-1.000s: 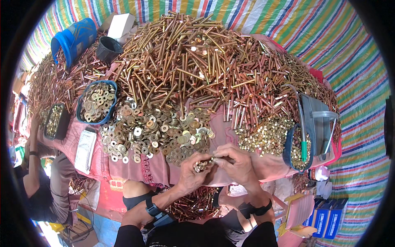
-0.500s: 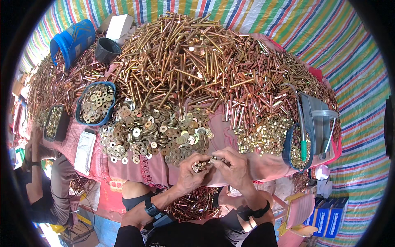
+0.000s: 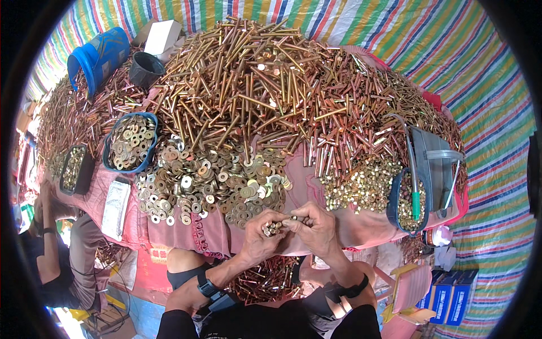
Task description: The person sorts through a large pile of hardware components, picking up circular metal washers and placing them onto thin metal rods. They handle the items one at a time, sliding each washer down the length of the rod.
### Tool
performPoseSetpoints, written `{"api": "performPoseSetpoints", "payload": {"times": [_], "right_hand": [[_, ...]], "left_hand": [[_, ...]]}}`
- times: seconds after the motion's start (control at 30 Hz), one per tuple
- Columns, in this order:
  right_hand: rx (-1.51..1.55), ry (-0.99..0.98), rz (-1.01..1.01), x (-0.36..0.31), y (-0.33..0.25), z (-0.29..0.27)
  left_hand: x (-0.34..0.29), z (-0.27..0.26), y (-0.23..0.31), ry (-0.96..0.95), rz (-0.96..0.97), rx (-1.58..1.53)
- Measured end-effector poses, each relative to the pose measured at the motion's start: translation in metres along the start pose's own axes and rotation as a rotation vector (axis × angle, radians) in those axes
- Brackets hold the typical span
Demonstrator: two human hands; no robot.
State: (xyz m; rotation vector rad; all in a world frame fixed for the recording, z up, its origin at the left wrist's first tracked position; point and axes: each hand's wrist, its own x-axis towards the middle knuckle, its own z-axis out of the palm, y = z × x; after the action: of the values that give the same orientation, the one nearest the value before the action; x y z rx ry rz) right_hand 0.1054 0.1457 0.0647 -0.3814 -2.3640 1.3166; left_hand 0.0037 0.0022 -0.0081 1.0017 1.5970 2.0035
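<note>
Close together at the table's near edge, my left hand (image 3: 259, 236) is wrapped round a bundle of bolts (image 3: 272, 228), their metal ends pointing up. My right hand (image 3: 317, 230) touches the bundle's right side, thumb and fingertips pinched on a small metal piece (image 3: 294, 218) that looks like a nut or a bolt end. The bolts' shafts are hidden in my left palm. Just beyond my left hand spreads a pile of flat washers (image 3: 209, 183). A heap of small brass-coloured nuts (image 3: 361, 187) lies beyond my right hand.
Long copper-coloured bolts (image 3: 237, 90) cover the table's far half. A blue basket of washers (image 3: 107, 148), a tub of nuts (image 3: 412, 225) and a grey container (image 3: 435, 152) stand around. A blue bucket (image 3: 107, 53) lies far left. Another person's arm (image 3: 48, 226) is at left.
My right hand has shifted slightly left and down, closer against the bundle. My left hand still grips the bolts in nearly the same place.
</note>
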Motion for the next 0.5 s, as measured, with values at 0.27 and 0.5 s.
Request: {"api": "performPoseSetpoints", "payload": {"times": [0.27, 0.5], "right_hand": [[0.086, -0.15, -0.118, 0.009, 0.002, -0.017], [0.052, -0.011, -0.064, 0.003, 0.005, -0.004]], "left_hand": [[0.002, -0.001, 0.004, -0.02, -0.017, -0.001], [0.002, -0.001, 0.004, -0.025, -0.056, -0.029]]}}
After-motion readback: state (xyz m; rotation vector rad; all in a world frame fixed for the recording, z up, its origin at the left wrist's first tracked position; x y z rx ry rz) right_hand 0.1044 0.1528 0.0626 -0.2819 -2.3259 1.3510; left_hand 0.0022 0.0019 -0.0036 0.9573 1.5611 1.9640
